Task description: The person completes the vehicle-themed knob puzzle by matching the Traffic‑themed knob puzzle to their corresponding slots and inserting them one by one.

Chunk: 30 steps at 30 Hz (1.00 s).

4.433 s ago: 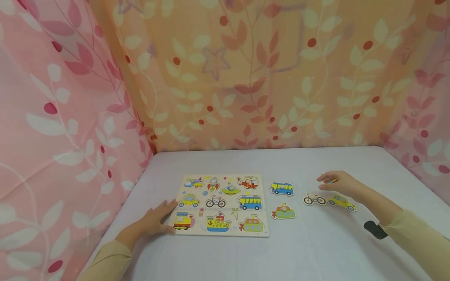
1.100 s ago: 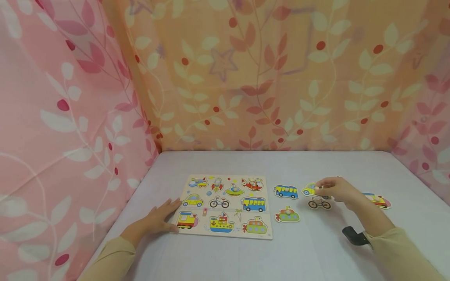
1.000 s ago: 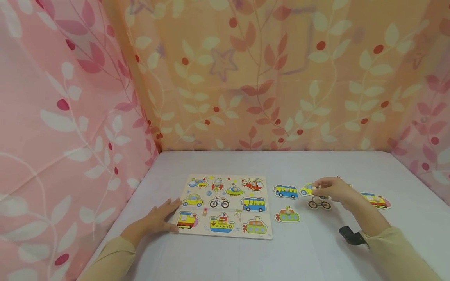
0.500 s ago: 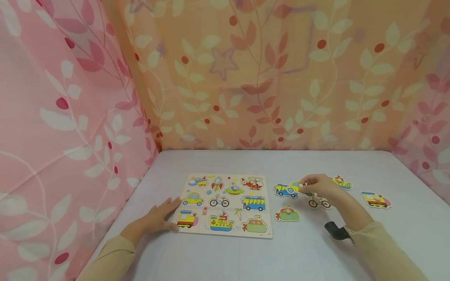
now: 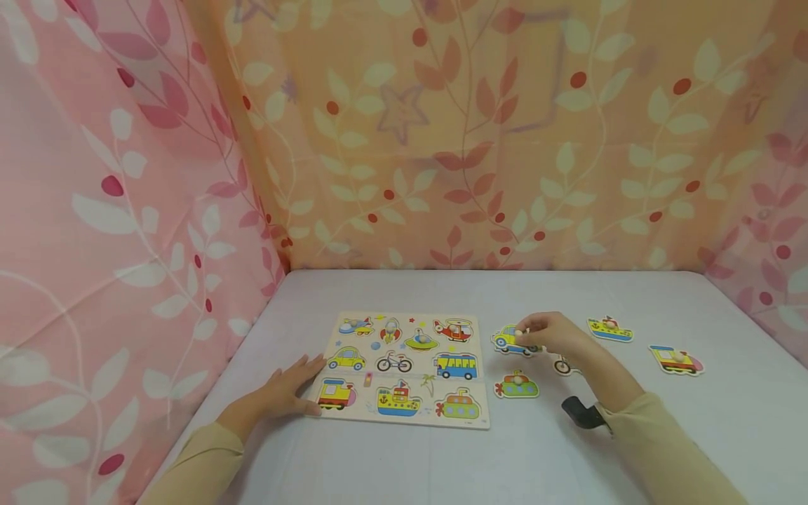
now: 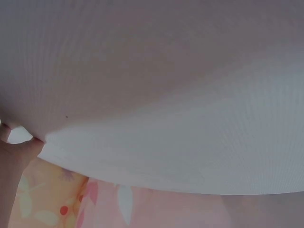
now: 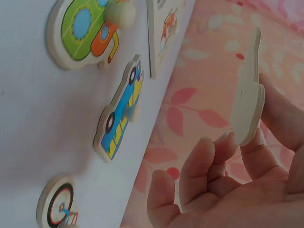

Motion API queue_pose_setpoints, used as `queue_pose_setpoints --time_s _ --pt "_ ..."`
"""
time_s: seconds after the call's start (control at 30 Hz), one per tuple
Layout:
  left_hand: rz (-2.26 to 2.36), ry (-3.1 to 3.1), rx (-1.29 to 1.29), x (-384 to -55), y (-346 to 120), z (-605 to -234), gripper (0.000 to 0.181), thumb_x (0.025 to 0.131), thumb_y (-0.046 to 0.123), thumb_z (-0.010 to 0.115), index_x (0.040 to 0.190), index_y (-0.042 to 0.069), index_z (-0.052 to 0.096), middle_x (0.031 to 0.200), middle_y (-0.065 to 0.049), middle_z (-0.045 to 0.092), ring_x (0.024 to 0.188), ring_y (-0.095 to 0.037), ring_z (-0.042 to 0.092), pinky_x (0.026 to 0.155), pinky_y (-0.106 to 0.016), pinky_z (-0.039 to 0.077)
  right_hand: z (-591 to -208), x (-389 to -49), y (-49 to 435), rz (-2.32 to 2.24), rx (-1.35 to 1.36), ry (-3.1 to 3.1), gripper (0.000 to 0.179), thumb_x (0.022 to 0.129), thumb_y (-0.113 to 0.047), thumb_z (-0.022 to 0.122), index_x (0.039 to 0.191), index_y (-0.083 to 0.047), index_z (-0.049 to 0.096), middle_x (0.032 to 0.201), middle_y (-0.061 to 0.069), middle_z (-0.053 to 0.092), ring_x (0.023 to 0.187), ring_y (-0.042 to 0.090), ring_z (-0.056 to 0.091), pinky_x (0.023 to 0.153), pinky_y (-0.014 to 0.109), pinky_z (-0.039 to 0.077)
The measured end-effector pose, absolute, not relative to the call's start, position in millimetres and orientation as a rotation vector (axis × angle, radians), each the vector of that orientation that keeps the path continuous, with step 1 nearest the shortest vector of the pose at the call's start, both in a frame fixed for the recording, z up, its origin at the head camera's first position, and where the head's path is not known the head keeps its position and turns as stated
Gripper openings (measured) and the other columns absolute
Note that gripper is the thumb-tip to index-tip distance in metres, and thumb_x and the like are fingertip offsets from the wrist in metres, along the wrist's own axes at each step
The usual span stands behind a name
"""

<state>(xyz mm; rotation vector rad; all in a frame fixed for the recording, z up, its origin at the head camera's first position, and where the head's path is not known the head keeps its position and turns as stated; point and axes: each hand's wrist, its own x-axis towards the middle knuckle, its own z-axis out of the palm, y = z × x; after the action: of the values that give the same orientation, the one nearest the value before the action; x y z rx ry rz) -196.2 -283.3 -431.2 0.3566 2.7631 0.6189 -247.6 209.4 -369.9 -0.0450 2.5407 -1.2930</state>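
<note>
At the right of the puzzle board [image 5: 404,376], above the desk [image 5: 536,452], the yellow car piece [image 5: 506,339] hangs from the right hand [image 5: 558,337], which pinches the knob [image 5: 519,337] on its face between thumb and fingertips. The right wrist view shows the plain underside of the car piece, held clear of the desk, with the hand's remaining fingers bent loosely near it. From the head view, it overlaps the blue bus piece [image 7: 119,124], but the wrist view shows the two apart. The bicycle piece [image 5: 564,365] lies under the right hand, partly covered by it, and the submarine piece [image 5: 517,386] lies nearer the person than the held car. Beyond the right hand, to its right, are the boat piece [image 5: 610,330] and the locomotive piece [image 5: 672,360], both on the desk. The left hand [image 5: 285,390] is well apart from the car piece, across the board, fingers spread and resting at the board's left edge, beside the printed car and locomotive; it grips nothing.
</note>
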Motion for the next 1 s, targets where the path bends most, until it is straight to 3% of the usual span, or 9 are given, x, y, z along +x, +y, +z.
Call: queue_pose_setpoints --time_s 0.33,1.0 --pt "0.626 2.759 0.341 -194.0 -282.8 -429.8 0.1 0.073 0.042 0.082 0.152 0.008 0.031 0.158 -0.017 0.024 0.145 -0.042 0.01 0.108 -0.07 0.002 -374.3 -249.2 188.3 -1.303 -0.066 2.557 0.026 0.086 -0.022 0.075 0.103 -0.004 0.068 0.094 0.009 0.052 0.094 0.028 0.046 0.073 0.037 0.041" --pt "0.618 2.759 0.357 -197.4 -284.8 -431.9 0.1 0.073 0.042 0.082 0.153 0.009 0.031 0.158 -0.014 0.024 0.145 -0.041 0.009 0.109 -0.069 0.002 -379.5 -247.7 144.9 -1.379 -0.074 2.55 0.024 0.086 -0.018 0.074 0.103 -0.003 0.068 0.096 0.01 0.048 0.096 0.029 0.044 0.071 0.036 0.038"
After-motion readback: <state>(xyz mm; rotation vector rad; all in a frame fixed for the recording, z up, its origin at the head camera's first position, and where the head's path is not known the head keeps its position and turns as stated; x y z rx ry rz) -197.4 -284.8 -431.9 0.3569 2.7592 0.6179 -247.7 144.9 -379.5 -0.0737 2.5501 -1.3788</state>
